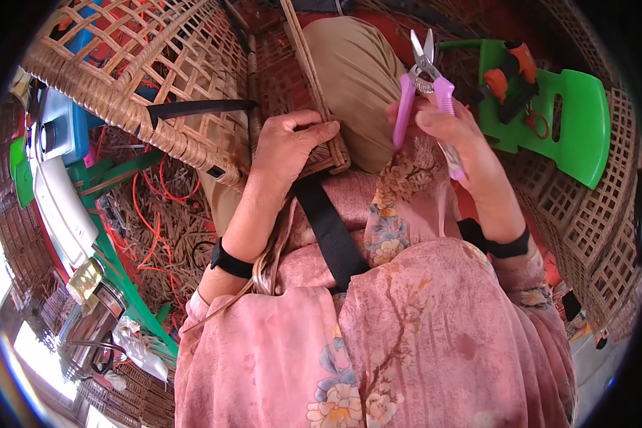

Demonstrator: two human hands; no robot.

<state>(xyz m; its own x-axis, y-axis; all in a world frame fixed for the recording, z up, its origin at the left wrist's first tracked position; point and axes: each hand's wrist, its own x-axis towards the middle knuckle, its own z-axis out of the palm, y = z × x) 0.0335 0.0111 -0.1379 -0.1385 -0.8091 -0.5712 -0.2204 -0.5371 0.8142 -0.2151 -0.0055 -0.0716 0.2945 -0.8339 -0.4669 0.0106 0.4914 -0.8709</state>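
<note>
My right hand [471, 146] is closed around a pair of pink-purple handled pruning shears [426, 80]. Their short metal blades point up and away, slightly parted, and the handles stand apart. My left hand [282, 150] pinches the wooden edge of a woven rattan piece [132, 84], near its lower corner by my lap. Some of its fingertips are hidden behind the edge. That piece is tilted, with open latticework and a thickly wrapped rim. A black strip [203, 108] crosses its lattice. A thin loose strand [221, 308] hangs below my left wrist.
At the right a green plastic stool [585, 128] bears an orange-and-black tool [521, 64] and orange-handled scissors [538, 125]. Woven rattan panels [585, 221] lie beyond it. Orange cord [150, 221] and cane scraps litter the left floor beside a green frame [132, 278].
</note>
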